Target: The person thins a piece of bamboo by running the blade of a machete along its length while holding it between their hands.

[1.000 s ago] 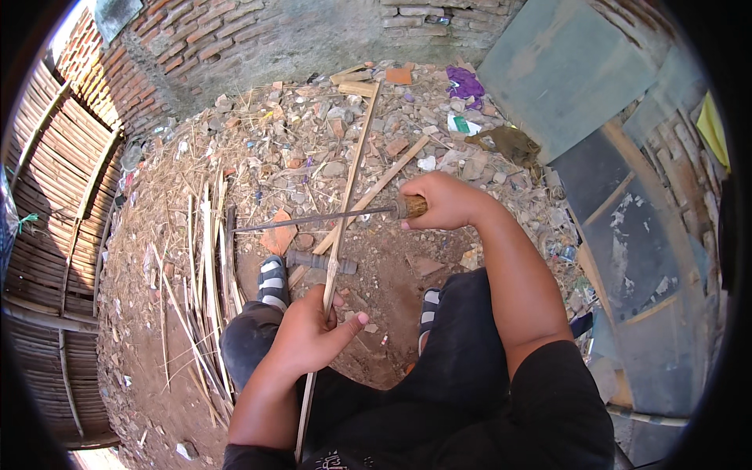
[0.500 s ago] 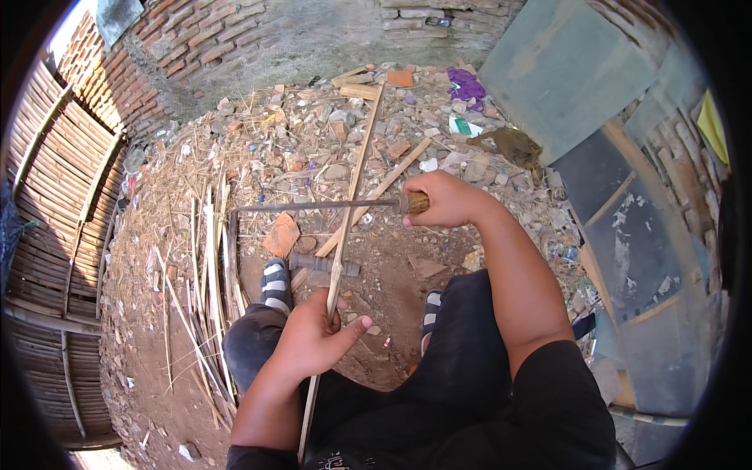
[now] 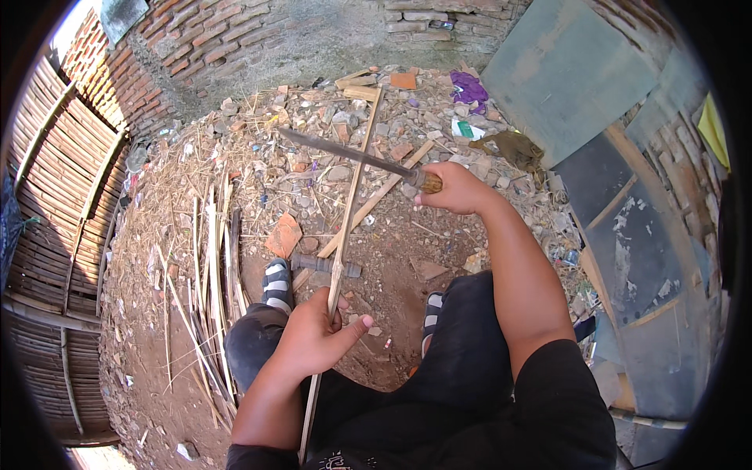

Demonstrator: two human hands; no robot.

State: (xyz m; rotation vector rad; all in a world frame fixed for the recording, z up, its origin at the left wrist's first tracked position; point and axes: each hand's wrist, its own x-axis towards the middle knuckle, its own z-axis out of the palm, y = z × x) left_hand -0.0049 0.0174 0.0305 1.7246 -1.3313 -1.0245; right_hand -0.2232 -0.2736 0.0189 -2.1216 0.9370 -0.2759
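Note:
My left hand point(image 3: 319, 333) is closed round the lower part of a long split-bamboo strip point(image 3: 358, 176), its thumb sticking out to the right. The strip slants away from my lap toward the far rubble. My right hand point(image 3: 454, 189) grips the wooden handle of a machete point(image 3: 329, 146). Its dark blade points to the far left and crosses the strip well above my left hand; I cannot tell whether they touch. To the left of my knee lies a bundle of split-bamboo strips point(image 3: 211, 266).
A flat wooden strip point(image 3: 376, 200) and a dark cylindrical piece point(image 3: 325, 265) lie on the ground between my feet and the rubble point(image 3: 313, 141). Brick wall point(image 3: 282, 47) stands behind, bamboo fencing point(image 3: 59, 211) left, leaning grey panels point(image 3: 568, 78) right.
The machete's blade has swung its tip up and away from me, from level to slanting far-left. My right hand has shifted slightly to the right; my left hand holds still on the strip.

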